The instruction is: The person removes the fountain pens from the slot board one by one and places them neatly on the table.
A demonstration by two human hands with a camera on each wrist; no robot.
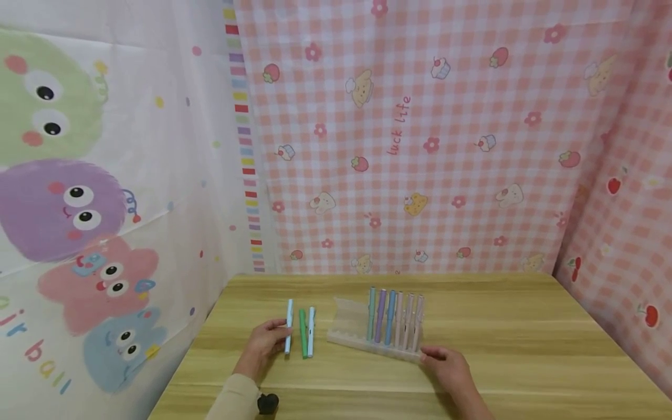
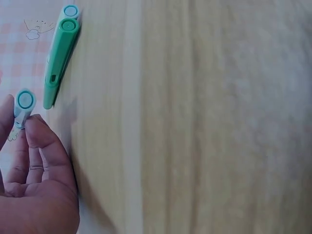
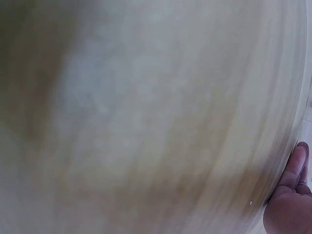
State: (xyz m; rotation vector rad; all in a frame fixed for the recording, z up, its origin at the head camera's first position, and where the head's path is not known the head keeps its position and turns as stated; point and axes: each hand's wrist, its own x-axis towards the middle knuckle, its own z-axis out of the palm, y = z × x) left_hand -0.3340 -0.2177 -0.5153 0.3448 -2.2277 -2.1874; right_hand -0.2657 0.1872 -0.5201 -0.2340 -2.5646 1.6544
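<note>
Pinching lt-blue pen (image 1: 289, 328): L hand (image 1: 264, 344), 9 o'clock of tray (image 1: 353, 340). R hand (image 1: 448, 367): 4 o'clock end, grip unclear; adv. keep tray steady.

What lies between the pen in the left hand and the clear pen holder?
Two pens, as the head view shows: a green pen, then a light blue pen nearer the holder.

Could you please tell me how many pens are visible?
9: a pale blue pen in the left hand; a green pen and a second pale blue pen beside it; a teal pen, a purple pen, a darker blue pen and three pinkish pens in the translucent tray.
</note>
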